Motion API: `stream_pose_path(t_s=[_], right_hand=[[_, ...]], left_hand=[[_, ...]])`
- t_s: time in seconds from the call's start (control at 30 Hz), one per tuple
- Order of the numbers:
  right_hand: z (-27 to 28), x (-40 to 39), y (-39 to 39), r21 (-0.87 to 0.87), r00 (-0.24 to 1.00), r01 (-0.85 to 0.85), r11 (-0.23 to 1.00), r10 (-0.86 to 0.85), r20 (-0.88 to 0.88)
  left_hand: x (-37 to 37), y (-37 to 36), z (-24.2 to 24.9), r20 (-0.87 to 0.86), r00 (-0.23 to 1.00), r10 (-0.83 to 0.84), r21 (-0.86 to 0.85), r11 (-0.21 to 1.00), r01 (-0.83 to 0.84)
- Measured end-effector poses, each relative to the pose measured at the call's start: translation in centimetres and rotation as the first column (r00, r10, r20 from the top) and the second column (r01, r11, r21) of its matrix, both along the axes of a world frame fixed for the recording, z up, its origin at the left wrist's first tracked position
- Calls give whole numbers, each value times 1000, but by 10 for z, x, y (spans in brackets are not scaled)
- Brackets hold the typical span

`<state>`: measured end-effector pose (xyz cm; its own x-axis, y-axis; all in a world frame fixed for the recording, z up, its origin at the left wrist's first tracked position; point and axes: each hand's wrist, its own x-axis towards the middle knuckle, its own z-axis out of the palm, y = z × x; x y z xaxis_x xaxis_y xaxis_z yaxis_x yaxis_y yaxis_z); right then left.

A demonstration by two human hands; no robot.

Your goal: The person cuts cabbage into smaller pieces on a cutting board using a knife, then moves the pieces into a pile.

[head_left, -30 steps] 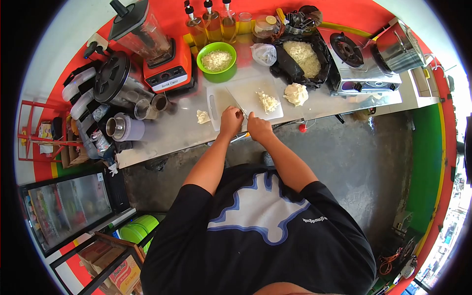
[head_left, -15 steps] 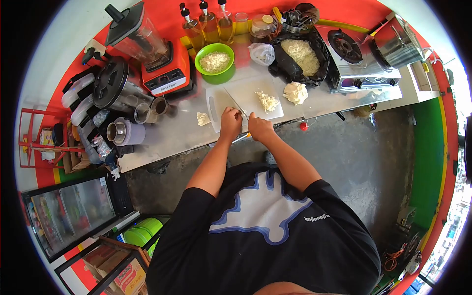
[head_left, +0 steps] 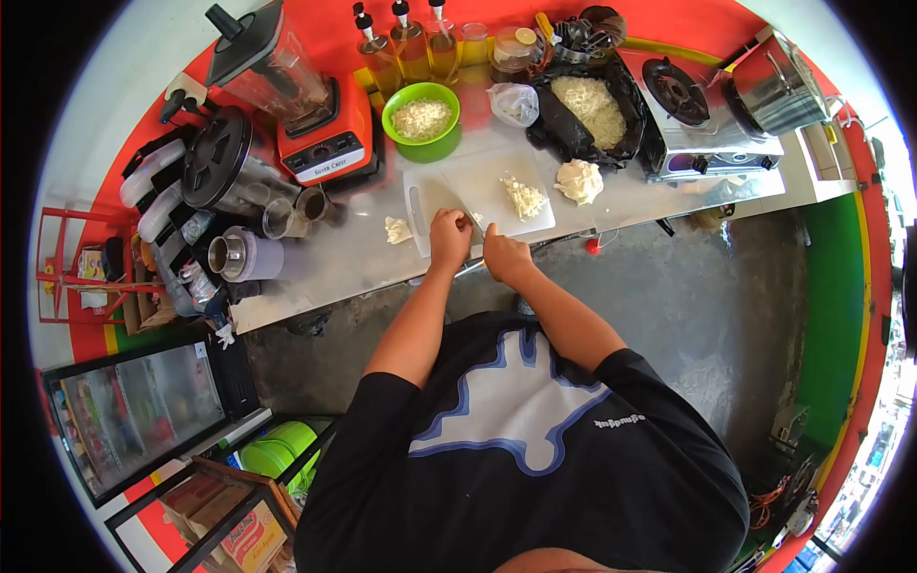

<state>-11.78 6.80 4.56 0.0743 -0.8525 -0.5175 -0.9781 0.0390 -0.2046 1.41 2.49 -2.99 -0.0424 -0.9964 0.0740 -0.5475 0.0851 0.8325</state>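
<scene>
My right hand [head_left: 506,256] is closed round the handle of a knife [head_left: 462,202], whose blade points up and left over a white cutting board [head_left: 441,187]. Close beside it on the left, my left hand [head_left: 451,239] has its fingers bent together at the board's near edge; what they hold is mostly hidden, with a small pale bit [head_left: 477,218] by the fingertips. A heap of chopped pale pieces [head_left: 524,198] lies on the board's right part. One pale clump [head_left: 397,230] is left of the board, and a larger pale clump [head_left: 579,181] is to its right.
Behind the board stands a green bowl [head_left: 421,143] of pale shreds. A black bag [head_left: 564,135] with more shreds and a stove [head_left: 714,153] are at the right. An orange blender [head_left: 327,153], cups and jars stand left; oil bottles [head_left: 411,53] are at the back.
The view has shifted slightly. The knife blade has tilted a little beside my left hand, and both hands remain close together at the near edge of the board.
</scene>
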Motion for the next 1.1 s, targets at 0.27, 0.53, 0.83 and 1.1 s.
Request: stream_pose_path(t_s=[0.27, 0.53, 0.83, 1.1], right_hand=[[7, 0, -11, 18, 999, -50, 999, 50, -21], [-9, 4, -15, 0, 996, 67, 998, -67, 62], [-11, 2, -5, 13, 999, 26, 1000, -26, 38], [6, -1, 4, 65, 1000, -6, 998, 7, -12]], left_hand=[[1, 6, 5, 27, 1000, -11, -18, 1000, 12], [3, 11, 12, 61, 998, 11, -38, 999, -9], [6, 5, 4, -21, 1000, -18, 9, 1000, 18], [7, 6, 3, -45, 998, -40, 24, 999, 41]])
